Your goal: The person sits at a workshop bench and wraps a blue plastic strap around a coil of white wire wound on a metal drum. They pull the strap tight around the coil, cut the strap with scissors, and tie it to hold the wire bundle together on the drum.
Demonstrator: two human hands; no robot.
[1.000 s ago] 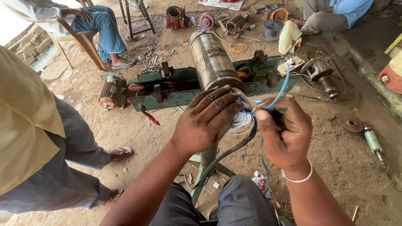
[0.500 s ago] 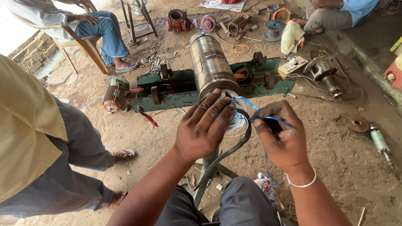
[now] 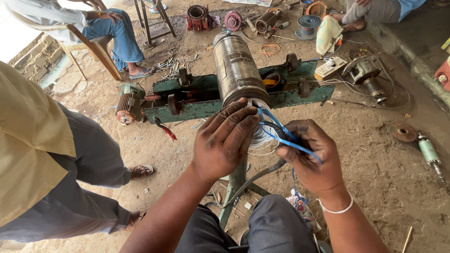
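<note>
Head camera looks down at our two hands, at the middle of the frame, in front of a long metal motor cylinder that lies on a green stand. Our left hand rests with its fingers spread and bent over the near end of the cylinder, where thin wire windings show; it presses there and grips nothing that we can see. Our right hand has its fingers closed on a blue strip, which runs from the windings to this hand. Compared with a moment ago, the right hand now sits lower and more to the right, so the strip looks pulled straighter. A dark cable hangs below the hands. At the left edge a person in a yellow shirt stands, and motor parts lie on the dirt floor.
</note>
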